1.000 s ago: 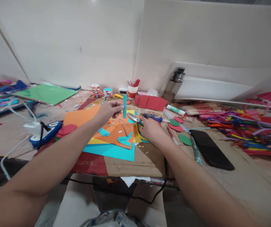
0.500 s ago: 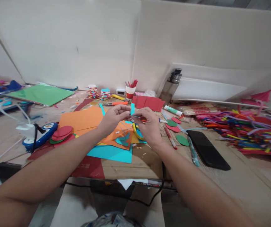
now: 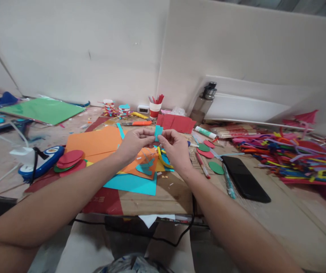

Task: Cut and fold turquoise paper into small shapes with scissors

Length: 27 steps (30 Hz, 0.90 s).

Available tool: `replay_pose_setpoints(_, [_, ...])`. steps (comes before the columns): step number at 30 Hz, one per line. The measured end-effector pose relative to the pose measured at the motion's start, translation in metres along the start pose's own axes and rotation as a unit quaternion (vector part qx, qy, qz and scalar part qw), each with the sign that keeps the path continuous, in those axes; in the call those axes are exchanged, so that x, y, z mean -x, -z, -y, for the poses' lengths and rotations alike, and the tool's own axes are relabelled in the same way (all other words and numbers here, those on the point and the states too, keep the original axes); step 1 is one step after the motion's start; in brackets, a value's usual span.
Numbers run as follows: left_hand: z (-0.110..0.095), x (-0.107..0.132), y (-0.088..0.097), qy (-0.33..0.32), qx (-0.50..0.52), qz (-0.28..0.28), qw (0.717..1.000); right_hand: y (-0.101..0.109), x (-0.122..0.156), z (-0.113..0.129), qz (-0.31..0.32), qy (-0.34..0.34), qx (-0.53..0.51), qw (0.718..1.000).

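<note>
A small light-blue paper piece (image 3: 158, 131) stands upright between my two hands. My left hand (image 3: 136, 143) pinches it from the left, its fingers closed. From the other side my right hand (image 3: 175, 148) grips the same piece between thumb and fingers. Below them lie orange paper sheets (image 3: 91, 143), a light-blue sheet (image 3: 131, 183) and light-blue scraps (image 3: 145, 166). Beside my right hand are the yellow handles of what look like scissors (image 3: 163, 158), partly covered. A narrow light-blue strip (image 3: 120, 131) rests past my left hand.
Red and green paper circles (image 3: 71, 159) lie left, by a blue-and-white device (image 3: 42, 163) with cables. A black phone (image 3: 245, 178), a glue stick (image 3: 205, 132) and many pipe cleaners (image 3: 293, 155) are right. A cup of red sticks (image 3: 155, 110) and a bottle (image 3: 204, 102) stand behind.
The paper piece has turned so that more of its flat face shows, and my right fingers have shifted up along it. The whole view has moved slightly.
</note>
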<state>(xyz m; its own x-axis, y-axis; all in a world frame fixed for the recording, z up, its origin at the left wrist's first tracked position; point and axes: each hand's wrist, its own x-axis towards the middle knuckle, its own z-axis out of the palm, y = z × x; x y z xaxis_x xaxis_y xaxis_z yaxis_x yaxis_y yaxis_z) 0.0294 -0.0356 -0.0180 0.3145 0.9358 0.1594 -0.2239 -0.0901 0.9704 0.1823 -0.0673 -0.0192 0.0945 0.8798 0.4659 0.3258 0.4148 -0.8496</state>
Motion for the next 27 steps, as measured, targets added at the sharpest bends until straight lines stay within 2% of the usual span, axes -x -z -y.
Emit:
replay_pose_setpoints(5, [-0.004,0.004,-0.002,-0.003,-0.025,0.018,1.0,0.001,-0.003,-0.002,-0.001,-0.019,-0.018,1.0])
replay_pose_setpoints(10, [-0.007,0.006,-0.003,-0.014,-0.056,0.011,0.998,0.002,-0.003,-0.001,-0.001,-0.032,-0.031,0.999])
replay_pose_setpoints(20, [-0.011,0.008,-0.005,-0.036,-0.09,0.025,0.995,0.002,-0.004,-0.003,-0.009,-0.015,-0.045,0.999])
replay_pose_setpoints(27, [-0.01,0.008,-0.007,-0.037,-0.075,0.05,0.995,0.003,-0.005,-0.005,0.001,-0.054,-0.088,0.995])
